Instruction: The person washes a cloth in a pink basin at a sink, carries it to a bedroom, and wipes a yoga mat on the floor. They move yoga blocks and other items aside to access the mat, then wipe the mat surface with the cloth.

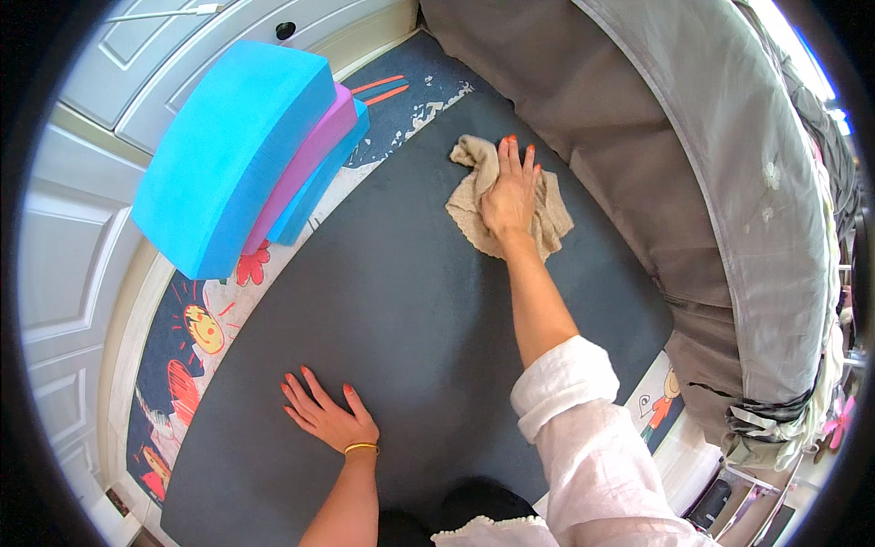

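A dark grey mat (383, 287) lies spread on the floor below me. My right hand (513, 195) presses flat on a crumpled beige cloth (472, 205) near the mat's far right part, its fingers pointing away from me. Folds of the cloth stick out on both sides of the hand; whether the fingers grip any of it is hidden. My left hand (335, 417) rests palm down on the bare mat at the lower left, fingers apart, with a gold-coloured bangle (361, 446) at the wrist.
Blue (232, 150) and purple foam blocks (301, 167) stand left on a patterned rug (184, 369), beside white panelled doors (68, 253). Grey-brown fabric (615, 137) hangs along the right. A storage cart (745, 499) stands at the lower right.
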Demonstrator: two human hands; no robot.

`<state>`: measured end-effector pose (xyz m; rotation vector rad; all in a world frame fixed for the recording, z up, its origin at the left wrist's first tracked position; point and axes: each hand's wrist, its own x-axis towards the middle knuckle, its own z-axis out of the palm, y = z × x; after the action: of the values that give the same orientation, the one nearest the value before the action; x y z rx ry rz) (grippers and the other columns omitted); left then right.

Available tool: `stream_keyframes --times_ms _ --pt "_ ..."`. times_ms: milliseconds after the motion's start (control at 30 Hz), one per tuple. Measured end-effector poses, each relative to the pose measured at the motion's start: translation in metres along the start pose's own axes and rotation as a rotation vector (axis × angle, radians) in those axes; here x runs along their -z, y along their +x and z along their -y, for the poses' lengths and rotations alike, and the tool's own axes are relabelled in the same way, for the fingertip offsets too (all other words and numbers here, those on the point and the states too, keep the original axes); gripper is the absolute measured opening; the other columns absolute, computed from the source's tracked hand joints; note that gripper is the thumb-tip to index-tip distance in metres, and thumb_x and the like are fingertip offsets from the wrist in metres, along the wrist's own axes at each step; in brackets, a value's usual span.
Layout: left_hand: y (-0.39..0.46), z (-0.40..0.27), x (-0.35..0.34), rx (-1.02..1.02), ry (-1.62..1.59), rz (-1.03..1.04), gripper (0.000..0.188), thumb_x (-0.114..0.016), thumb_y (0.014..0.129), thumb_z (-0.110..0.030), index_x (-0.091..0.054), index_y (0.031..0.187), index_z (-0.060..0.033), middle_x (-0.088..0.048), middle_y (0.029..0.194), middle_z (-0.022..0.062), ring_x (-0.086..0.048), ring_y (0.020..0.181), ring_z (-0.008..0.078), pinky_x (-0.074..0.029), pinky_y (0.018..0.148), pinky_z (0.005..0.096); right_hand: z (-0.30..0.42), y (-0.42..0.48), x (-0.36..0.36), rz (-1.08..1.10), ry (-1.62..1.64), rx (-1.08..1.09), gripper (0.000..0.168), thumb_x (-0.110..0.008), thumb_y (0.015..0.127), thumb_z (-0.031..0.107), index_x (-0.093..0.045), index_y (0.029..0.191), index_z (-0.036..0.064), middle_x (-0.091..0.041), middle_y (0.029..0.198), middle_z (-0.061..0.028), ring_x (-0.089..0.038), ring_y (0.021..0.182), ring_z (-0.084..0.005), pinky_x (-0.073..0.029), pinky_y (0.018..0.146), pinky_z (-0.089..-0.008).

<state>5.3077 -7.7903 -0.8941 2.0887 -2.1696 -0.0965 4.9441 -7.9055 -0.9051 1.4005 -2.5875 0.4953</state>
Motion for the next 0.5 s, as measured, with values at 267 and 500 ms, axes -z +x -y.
stream_keyframes --times_ms 267,500 --pt "0.001 0.013 0.002 0.03 0.014 -0.019 0.06 -0.039 0.094 -0.037 -0.028 0.147 -0.0114 -0.024 0.154 0.011 -0.019 0.143 0.0299 -0.008 0.115 0.0495 0.01 -0.108 0.05 -0.053 0.324 -0.124 0.051 -0.06 0.084 0.014 -0.05 0.134 0.009 -0.038 0.143 -0.0183 -0.033 0.132 -0.0387 -0.025 0.11 -0.0476" --pt "0.001 0.008 0.003 0.026 0.018 0.013 0.062 -0.039 0.094 -0.039 -0.028 0.147 -0.0095 -0.023 0.153 0.0134 -0.018 0.143 0.0318 -0.009 0.115 0.0507 0.025 -0.101 0.048 -0.109 0.001 -0.171 0.038 -0.07 0.077 0.034 -0.068 0.102 0.005 -0.059 0.093 -0.0108 -0.053 0.094 -0.0307 -0.042 0.086 -0.0424"
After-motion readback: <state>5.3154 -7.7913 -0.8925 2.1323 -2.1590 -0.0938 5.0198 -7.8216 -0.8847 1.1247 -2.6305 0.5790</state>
